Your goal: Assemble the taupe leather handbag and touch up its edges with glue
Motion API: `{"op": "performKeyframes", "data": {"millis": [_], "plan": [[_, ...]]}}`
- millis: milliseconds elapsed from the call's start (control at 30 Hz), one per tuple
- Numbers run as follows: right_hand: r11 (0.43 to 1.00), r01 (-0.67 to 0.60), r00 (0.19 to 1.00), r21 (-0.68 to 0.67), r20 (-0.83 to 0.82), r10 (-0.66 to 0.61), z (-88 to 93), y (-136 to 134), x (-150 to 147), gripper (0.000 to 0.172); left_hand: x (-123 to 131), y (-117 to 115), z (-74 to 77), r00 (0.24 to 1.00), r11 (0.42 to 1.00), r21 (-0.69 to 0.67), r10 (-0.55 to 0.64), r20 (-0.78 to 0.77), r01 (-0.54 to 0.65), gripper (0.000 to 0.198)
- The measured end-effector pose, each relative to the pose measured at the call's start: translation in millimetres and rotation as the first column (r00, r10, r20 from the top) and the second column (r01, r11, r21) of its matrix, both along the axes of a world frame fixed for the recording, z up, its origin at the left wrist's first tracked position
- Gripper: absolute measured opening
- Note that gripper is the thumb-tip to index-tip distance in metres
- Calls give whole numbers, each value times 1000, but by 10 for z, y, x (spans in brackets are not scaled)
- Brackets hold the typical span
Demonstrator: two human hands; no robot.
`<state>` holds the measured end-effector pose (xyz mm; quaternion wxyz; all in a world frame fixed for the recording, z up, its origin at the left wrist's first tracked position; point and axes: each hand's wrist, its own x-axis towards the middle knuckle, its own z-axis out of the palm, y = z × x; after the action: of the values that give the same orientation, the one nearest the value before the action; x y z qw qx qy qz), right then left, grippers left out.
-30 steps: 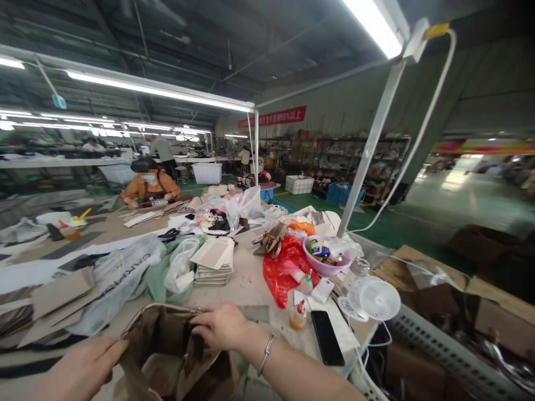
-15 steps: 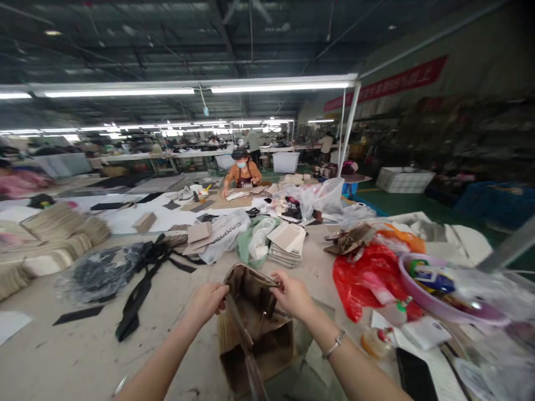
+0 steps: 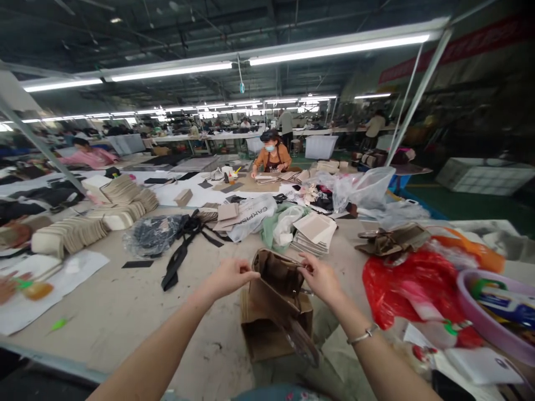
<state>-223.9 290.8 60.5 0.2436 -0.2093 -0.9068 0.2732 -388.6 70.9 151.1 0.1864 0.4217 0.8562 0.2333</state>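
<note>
A brown bag [image 3: 273, 291] with an upright mouth stands in front of me, its dark inside partly showing. At its left rim, my left hand [image 3: 234, 277] is closed in a pinch. My right hand [image 3: 321, 278] pinches the right rim between thumb and fingers. A glossy brown strap [image 3: 301, 342] hangs from the bag toward me, blurred. Underneath sits another brown open-sided piece [image 3: 267, 338], perhaps a second bag, and how the two join is unclear.
Left lie black straps [image 3: 179, 256], a plastic-wrapped dark bundle [image 3: 152, 236] and beige stacked pieces [image 3: 69, 236]. Beige panels [image 3: 315, 231] stand ahead. To the right are a red plastic bag [image 3: 397, 284] and a purple basin [image 3: 468, 289]. Across the table a person [image 3: 273, 159] works.
My view has turned left, so the scene sits farther right. The bag has tilted a little, and its strap now hangs toward the lower right. Both hands remain at the rim.
</note>
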Motion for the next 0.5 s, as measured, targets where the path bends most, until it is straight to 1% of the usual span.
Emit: {"op": "performKeyframes", "data": {"millis": [67, 100, 133, 200, 267, 367, 433, 500], "plan": [[1000, 1, 1000, 0, -14, -1, -18, 1, 8, 36, -32, 82, 61, 983, 979, 179, -70, -168, 100, 22], [1000, 3, 1000, 0, -21, -3, -23, 0, 12, 36, -48, 146, 64, 961, 954, 241, -120, -248, 181, 19], [1000, 5, 1000, 1, -28, -5, -26, -1, 15, 35, -64, 220, 49, 930, 925, 269, -176, -322, 269, 18], [1000, -11, 999, 12, -48, 11, -22, -6, 24, 33, -97, 382, -19, 858, 878, 251, -274, -435, 407, 20], [997, -64, 994, 46, -82, 67, -4, -17, 39, 32, -131, 530, -105, 801, 860, 190, -331, -500, 474, 23], [983, -145, 981, 116, -113, 158, 50, -46, 71, 31, -174, 677, -200, 740, 848, 108, -383, -553, 519, 24], [977, -153, 979, 150, -113, 170, 89, -66, 89, 30, -192, 724, -226, 716, 840, 70, -411, -565, 538, 21], [975, -143, 980, 171, -114, 164, 118, -81, 97, 30, -197, 742, -229, 708, 838, 52, -425, -564, 544, 18]]}}
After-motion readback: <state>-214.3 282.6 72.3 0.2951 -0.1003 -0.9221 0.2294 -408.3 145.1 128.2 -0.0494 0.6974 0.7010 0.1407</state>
